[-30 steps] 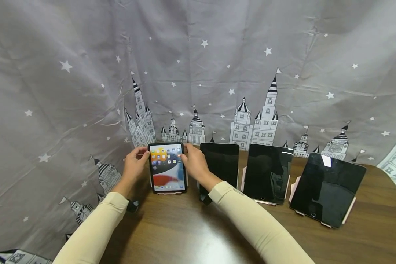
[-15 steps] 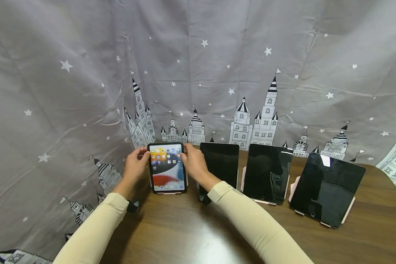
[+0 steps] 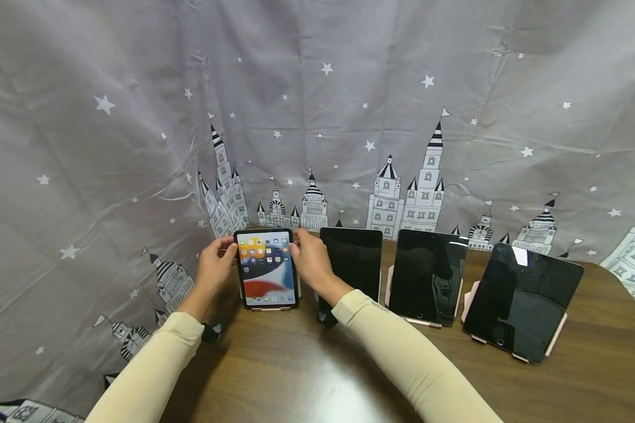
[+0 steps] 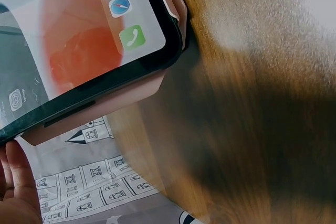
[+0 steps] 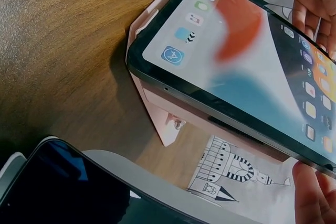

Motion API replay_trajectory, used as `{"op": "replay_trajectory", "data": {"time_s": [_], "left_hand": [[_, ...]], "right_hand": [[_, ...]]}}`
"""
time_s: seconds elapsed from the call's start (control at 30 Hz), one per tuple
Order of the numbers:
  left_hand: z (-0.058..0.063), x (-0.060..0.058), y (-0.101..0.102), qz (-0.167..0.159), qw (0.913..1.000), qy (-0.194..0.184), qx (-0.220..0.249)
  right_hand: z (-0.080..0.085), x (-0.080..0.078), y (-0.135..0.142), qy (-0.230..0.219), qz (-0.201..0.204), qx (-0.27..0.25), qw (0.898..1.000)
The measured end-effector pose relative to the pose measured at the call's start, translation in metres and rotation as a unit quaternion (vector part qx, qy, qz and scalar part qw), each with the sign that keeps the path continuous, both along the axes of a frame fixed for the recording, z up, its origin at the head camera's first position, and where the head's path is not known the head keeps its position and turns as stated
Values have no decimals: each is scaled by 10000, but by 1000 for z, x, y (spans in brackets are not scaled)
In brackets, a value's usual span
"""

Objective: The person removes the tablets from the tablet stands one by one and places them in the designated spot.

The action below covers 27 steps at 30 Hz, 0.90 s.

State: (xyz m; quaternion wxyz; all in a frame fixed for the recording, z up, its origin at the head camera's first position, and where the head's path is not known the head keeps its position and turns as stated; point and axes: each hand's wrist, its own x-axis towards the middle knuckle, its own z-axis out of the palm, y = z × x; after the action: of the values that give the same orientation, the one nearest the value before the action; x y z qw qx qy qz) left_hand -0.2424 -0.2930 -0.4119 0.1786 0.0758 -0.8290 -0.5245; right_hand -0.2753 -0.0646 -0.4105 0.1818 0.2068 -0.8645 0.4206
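Observation:
A tablet (image 3: 267,270) with a lit home screen of colourful app icons leans upright on a pink stand (image 4: 115,103) at the left of the desk. My left hand (image 3: 214,264) holds its upper left edge, the thumb at the side and the fingers partly hidden behind. At the upper right edge, my right hand (image 3: 313,258) grips it between thumb and fingers. The bottom edge sits against the stand's small lip, and the right wrist view shows the stand's hinge (image 5: 178,124). Both hands appear in the right wrist view, one on each long side.
To the right stand three dark-screened tablets, a near one (image 3: 351,258), a middle one (image 3: 428,276) and a far right one (image 3: 524,299), all propped on stands. A grey curtain (image 3: 317,117) printed with castles and stars hangs behind the wooden desk (image 3: 286,364).
The top of the lit tablet has shifted very slightly to the left. Both hands keep their places on its edges, and the dark tablets have stayed put.

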Motion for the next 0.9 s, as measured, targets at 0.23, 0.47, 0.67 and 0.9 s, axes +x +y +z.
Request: {"op": "replay_trajectory", "data": {"time_s": [0.23, 0.47, 0.67, 0.9], "left_hand": [[-1, 3, 0, 4, 10000, 26, 58], [0, 6, 0, 14, 9999, -44, 106], [1, 7, 0, -15, 10000, 74, 40], [10, 10, 1, -11, 9984, 568, -55]], "right_hand": [[-1, 1, 0, 30, 31, -1, 10000], [-6, 1, 1, 117, 270, -119, 9995], [-10, 0, 2, 321, 360, -195, 9986], [-5, 2, 3, 380, 420, -395, 9976]]}}
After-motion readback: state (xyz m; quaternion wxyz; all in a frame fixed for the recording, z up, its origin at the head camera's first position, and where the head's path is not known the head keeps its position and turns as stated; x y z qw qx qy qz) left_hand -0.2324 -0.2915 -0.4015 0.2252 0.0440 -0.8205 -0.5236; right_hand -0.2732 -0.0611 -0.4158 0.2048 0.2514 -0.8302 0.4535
